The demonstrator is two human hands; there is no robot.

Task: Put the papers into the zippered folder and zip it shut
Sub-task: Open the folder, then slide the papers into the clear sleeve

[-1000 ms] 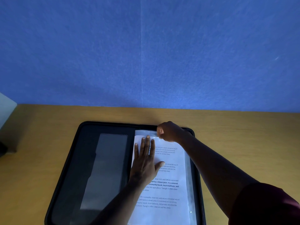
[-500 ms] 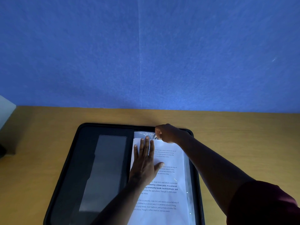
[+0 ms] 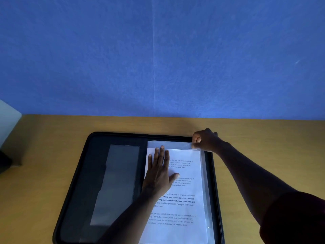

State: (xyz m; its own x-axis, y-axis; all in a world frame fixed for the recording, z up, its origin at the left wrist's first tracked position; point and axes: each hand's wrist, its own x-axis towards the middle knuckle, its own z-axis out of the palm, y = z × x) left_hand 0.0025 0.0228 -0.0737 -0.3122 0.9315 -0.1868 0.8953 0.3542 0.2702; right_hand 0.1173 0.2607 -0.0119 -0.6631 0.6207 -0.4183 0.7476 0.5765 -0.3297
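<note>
Both hands are on the right half of the open folder. Nearest, the left hand lies flat, palm down, fingers straight and close together with the thumb out to the right, pressing on the upper left part of the papers. It holds nothing; it only rests on the top sheet. The papers are white printed sheets in a stack, lying inside the right half of the zippered folder, under or within a clear plastic sleeve whose edge shows along their right side and across their top.

Farther off, the right hand is at the far right corner of that sleeve, curled into a loose fist, its fingers pinching the top edge of the clear plastic. Whether it also holds a small slider there I cannot tell. Its forearm runs back to the lower right, ending in a dark red sleeve cuff.

The folder is black, spread open and flat on the wooden table, its zip rim running round the outside. Its left half carries a grey see-through pocket.

Beyond the table stands a blue felt-like wall with a faint vertical seam. At the far left edge a pale object and a dark one sit partly out of view.
</note>
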